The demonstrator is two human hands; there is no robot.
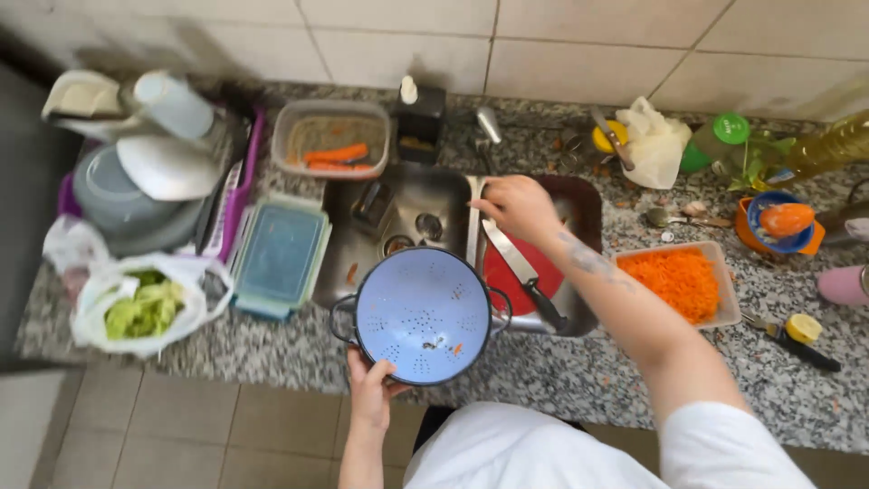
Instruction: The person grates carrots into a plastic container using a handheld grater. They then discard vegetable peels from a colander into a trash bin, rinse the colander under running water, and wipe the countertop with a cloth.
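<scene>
- At the lower centre of the frame, the left hand (371,391) grips the near rim of a blue enamel colander (424,313), thumb on the inside and fingers hidden beneath; the colander hangs over the near edge of the sink (398,204), its bowl tilted up toward the camera and its two dark side handles lying on a left-to-right line.
- Just above and right of it, the right hand (518,206) hovers over the sink's right half with its fingers curled; whether it pinches anything is hard to tell from this angle.
- Below that hand, a black-handled knife (523,273) lies on a red board or plate (518,270), its long axis running from upper left at the blade to lower right at the handle.
- At mid-right, a pale rectangular tray of grated carrot (681,282) sits on the counter; a clear tub holding carrot pieces (332,138) stands behind the sink at upper centre.
- Left of the sink lies a rectangular lid with pale green trim (280,253); further left, a white plastic bag of green leaves (145,306).
- At upper right stand a green-capped bottle (720,138), a bottle of yellow oil (828,145) lying toward the corner, and a crumpled white bag (656,140).
- Speckled grey granite forms the counter (561,371), with pale wall tiles behind and beige floor tiles at the bottom.
</scene>
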